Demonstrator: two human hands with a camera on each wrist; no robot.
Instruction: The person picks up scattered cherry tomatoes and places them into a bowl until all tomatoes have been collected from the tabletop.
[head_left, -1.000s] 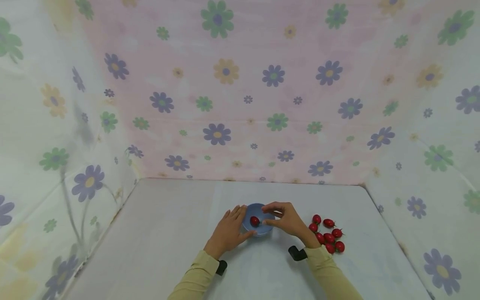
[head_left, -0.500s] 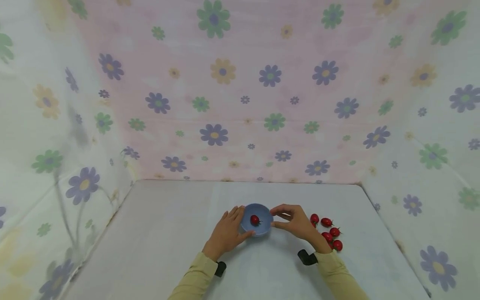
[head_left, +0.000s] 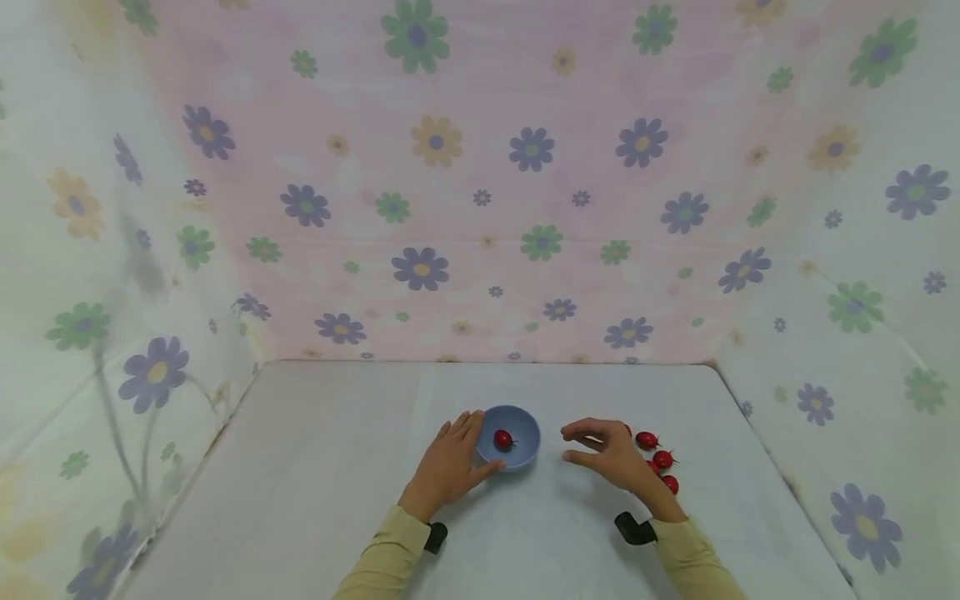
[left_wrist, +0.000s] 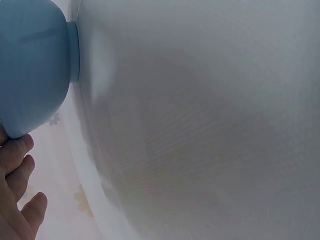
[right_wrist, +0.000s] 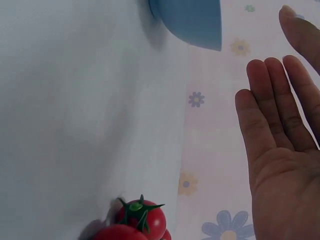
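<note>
A small blue bowl (head_left: 523,435) stands on the white table with one cherry tomato (head_left: 503,439), stem attached, lying inside. My left hand (head_left: 444,468) rests at the bowl's left side, its fingers extended along the rim and the thumb at the near edge. In the left wrist view, a fingertip touches the rim of the bowl (left_wrist: 32,65). To the right of the bowl, my right hand (head_left: 611,454) hovers with thumb and fingers apart and nothing between them. The right wrist view shows that hand's bare palm (right_wrist: 282,185) and extended fingers.
Several red cherry tomatoes (head_left: 663,459) lie on the table at the right, partly hidden behind my right hand and wrist. Flower-patterned cloth (head_left: 480,275) walls the table (head_left: 337,433) at the back and both sides. Each wrist carries a black camera mount (head_left: 634,528).
My right hand has let go of the tomato in the bowl and drawn back rightward toward the other tomatoes. My left hand stays at the rim, while the head view has shifted slightly.
</note>
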